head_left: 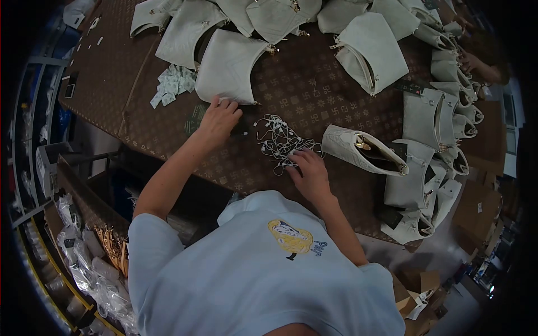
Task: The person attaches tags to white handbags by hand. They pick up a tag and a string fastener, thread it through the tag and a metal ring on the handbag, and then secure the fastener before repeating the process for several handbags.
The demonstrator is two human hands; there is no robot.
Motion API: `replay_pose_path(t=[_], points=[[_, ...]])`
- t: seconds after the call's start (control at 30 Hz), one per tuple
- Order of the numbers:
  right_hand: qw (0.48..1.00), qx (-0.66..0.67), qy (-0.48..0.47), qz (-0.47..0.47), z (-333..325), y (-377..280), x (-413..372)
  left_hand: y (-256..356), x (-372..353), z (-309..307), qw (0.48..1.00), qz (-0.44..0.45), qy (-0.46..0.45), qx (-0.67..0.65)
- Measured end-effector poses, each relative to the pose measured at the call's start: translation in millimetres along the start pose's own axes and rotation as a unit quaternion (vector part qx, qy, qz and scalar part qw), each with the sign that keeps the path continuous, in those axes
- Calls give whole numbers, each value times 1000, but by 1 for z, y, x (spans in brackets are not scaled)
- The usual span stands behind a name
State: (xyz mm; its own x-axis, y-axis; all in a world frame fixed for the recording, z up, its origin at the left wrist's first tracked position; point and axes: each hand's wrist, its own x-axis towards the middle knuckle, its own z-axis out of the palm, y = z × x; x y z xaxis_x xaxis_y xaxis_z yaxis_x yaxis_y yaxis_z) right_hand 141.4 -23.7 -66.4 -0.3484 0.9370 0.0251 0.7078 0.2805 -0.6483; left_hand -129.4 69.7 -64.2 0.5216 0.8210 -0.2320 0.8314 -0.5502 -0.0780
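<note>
My left hand (221,120) rests with bent, slightly parted fingers on the lower edge of a white handbag (228,66) lying flat on the table. Dark green tags (195,119) lie beside that wrist, partly hidden by it. My right hand (311,173) reaches into a tangle of thin white tag strings (277,137), thumb and fingers apart; its fingertips touch the near right side of the pile. To the right of the strings lies another white handbag (353,148) on its side, its mouth showing a dark inside and gold-coloured fittings.
More white handbags (372,53) lie along the far side, and several stand bunched at the right edge (412,173). Small pale packets (174,85) are heaped on the patterned brown table (302,84). Another person's hand (473,63) shows at far right. Cardboard boxes (476,210) stand beyond.
</note>
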Motion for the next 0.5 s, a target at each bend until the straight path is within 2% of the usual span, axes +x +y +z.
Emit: replay_pose_path(t=[0.03, 0.1, 0.13, 0.2, 0.23, 0.27, 0.3, 0.33, 0.37, 0.4, 0.43, 0.5], points=[[1000, 0, -3, -2, 2, -1, 8, -1, -3, 0, 1000, -3, -1, -2], [999, 35, -10, -30, 8, -4, 29, -3, -12, -1, 995, -8, 77, -64], [999, 38, -13, -34, 12, -5, 41, -4, -16, -5, 995, -13, 75, -62], [998, 29, -34, -35, 22, -7, 62, -6, -25, -20, 961, -125, 162, -188], [998, 32, -36, -38, 30, -8, 71, -3, -31, -29, 960, -129, 161, -187], [998, 18, -29, -44, 40, -8, 79, 2, -37, -39, 895, -247, 206, -311], [998, 5, -20, -51, 49, -10, 86, 4, -41, -44, 797, -355, 246, -423], [998, 8, -20, -55, 58, -15, 93, 3, -46, -38, 797, -357, 248, -419], [998, -13, -36, -57, 66, -20, 99, 1, -51, -24, 680, -373, 295, -558], [996, -33, -53, -58, 73, -22, 101, 1, -55, -12, 539, -375, 332, -677], [996, -30, -52, -60, 79, -22, 102, 6, -58, -6, 540, -376, 334, -675], [996, -37, -50, -64, 94, -21, 108, 22, -62, -1, 403, -352, 311, -785]])
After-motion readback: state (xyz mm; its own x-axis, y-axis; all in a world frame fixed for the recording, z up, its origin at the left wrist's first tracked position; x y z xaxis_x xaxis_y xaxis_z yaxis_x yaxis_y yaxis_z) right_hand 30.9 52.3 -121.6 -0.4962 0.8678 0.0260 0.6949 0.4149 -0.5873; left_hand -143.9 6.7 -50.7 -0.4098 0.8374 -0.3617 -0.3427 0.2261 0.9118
